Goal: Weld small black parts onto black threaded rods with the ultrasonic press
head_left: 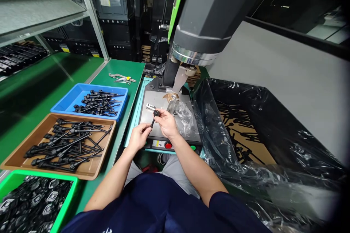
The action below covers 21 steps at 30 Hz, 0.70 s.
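Both hands hold a black rod with a thick head (156, 113) over the metal plate of a press-like machine. My left hand (139, 137) pinches the lower end of the rod. My right hand (167, 123) has its fingers closed at the head, so part of it is hidden. Just beyond the hands, a metal fixture (172, 103) stands on the plate (144, 98) beneath the machine's horn (181, 77). A small metal bracket (150, 107) lies close to the held rod's head. Clear plastic film (186, 118) is bunched right of the fixture.
At left, a blue tray (58, 105) and a brown tray (100, 169) hold similar rods; a green bin (72, 189) holds small black parts. Pliers (121, 78) lie behind. A film-lined box (203, 116) with rods is at right. Red button (168, 145) faces me.
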Motion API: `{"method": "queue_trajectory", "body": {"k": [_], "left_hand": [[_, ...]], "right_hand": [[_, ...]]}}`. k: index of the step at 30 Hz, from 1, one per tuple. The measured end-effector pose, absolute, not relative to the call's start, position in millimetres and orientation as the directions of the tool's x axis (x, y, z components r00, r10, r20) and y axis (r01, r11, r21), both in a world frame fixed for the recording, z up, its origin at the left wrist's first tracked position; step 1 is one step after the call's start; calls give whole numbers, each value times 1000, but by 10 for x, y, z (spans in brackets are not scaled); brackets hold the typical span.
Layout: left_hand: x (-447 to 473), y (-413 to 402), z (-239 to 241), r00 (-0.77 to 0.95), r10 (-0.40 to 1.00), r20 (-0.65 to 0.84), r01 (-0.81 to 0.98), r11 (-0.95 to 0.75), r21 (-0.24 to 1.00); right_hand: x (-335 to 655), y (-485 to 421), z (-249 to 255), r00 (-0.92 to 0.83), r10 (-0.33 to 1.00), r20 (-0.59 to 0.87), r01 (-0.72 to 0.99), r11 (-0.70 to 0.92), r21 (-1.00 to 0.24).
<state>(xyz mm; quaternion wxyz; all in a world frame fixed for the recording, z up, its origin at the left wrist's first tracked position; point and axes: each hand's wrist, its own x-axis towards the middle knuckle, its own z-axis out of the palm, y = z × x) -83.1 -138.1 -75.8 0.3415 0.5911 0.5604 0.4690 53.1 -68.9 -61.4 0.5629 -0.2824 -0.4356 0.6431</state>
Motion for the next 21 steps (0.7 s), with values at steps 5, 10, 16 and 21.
{"method": "queue_trajectory", "body": {"k": [5, 10, 16, 21], "left_hand": [[-868, -1403, -800, -66, 979, 194, 297, -167, 940], [-873, -1397, -857, -38, 961, 275, 348, -245, 905], [-872, -1380, -822, -88, 917, 388, 392, -327, 860], [-875, -1395, -785, -93, 899, 428, 397, -360, 844]], "right_hand": [[488, -778, -571, -172, 947, 272, -400, 185, -898], [441, -942, -500, -160, 843, 514, -284, 460, -841], [425, -1037, -451, -211, 748, 629, -212, 593, -777], [376, -1057, -466, -208, 774, 598, -225, 556, -800]]}}
